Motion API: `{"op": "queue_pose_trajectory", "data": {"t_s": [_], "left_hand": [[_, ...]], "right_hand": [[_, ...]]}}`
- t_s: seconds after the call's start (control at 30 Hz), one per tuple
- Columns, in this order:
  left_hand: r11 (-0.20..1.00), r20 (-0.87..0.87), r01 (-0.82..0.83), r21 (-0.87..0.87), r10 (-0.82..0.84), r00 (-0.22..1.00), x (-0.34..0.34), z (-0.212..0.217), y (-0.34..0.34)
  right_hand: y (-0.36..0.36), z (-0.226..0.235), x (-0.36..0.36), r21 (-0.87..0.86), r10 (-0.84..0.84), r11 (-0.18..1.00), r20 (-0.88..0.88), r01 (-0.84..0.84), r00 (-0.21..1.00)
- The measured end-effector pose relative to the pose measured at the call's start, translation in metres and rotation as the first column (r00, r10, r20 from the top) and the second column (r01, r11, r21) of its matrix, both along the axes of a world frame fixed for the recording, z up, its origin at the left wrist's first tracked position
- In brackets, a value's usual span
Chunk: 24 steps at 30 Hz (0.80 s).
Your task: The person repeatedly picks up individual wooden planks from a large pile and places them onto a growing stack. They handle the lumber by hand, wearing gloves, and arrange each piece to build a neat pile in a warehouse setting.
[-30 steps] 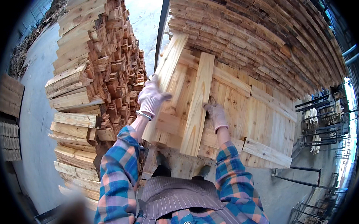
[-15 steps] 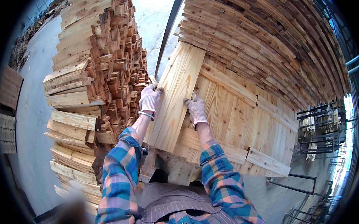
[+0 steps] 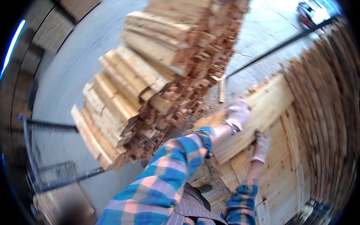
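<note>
My left hand [image 3: 237, 113], in a pale work glove, lies on the upper face of a wide pale wooden board [image 3: 251, 118] that slants across the right of the view. My right hand [image 3: 262, 145], also gloved, grips the same board's lower edge. Both sleeves are blue and orange plaid. The board rests over a flat layer of similar planks [image 3: 281, 180] below it.
A tall stack of rough cut timber [image 3: 155, 89] stands to the left, ends facing me. Stacked boards [image 3: 330, 107] curve along the right. A dark metal bar [image 3: 280, 43] crosses the concrete floor [image 3: 82, 52]. A metal frame [image 3: 42, 157] sits lower left.
The view has swung sharply left and tilted. Both hands stay on the board, now closer together toward the right, with the timber stack filling the centre.
</note>
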State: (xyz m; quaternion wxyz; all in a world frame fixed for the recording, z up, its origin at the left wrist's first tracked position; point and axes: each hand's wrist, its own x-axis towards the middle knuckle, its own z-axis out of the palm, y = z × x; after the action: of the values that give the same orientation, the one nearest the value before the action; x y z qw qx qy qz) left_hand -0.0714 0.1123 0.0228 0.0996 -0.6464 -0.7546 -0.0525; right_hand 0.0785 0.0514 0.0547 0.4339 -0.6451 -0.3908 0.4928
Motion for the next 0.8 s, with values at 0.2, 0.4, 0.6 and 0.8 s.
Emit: {"op": "queue_pose_trajectory", "data": {"t_s": [0.2, 0.4, 0.6, 0.8], "left_hand": [[0.99, 0.437, -0.07, -0.124, 0.118, 0.892, 0.0, 0.033, -0.008], [0.988, 0.731, -0.081, -0.135, 0.155, 0.665, -0.007, 0.034, -0.003], [0.966, 0.946, -0.189, 0.175, -0.112, 0.303, -0.081, 0.081, -0.122], [0.704, 0.733, -0.701, -0.118, -0.414, -0.539, -0.203, -0.021, -0.29]], "right_hand": [[-0.003, 0.021, -0.008, -0.094, -0.047, 0.995, -0.03, 0.044, 0.998], [0.004, 0.001, 0.01, -0.046, 0.049, 0.998, -0.082, -0.053, 0.995], [0.022, -0.013, 0.027, 0.111, 0.177, 0.977, 0.044, -0.181, 0.983], [-0.06, 0.089, -0.05, 0.329, 0.183, 0.877, 0.445, -0.351, 0.876]]}}
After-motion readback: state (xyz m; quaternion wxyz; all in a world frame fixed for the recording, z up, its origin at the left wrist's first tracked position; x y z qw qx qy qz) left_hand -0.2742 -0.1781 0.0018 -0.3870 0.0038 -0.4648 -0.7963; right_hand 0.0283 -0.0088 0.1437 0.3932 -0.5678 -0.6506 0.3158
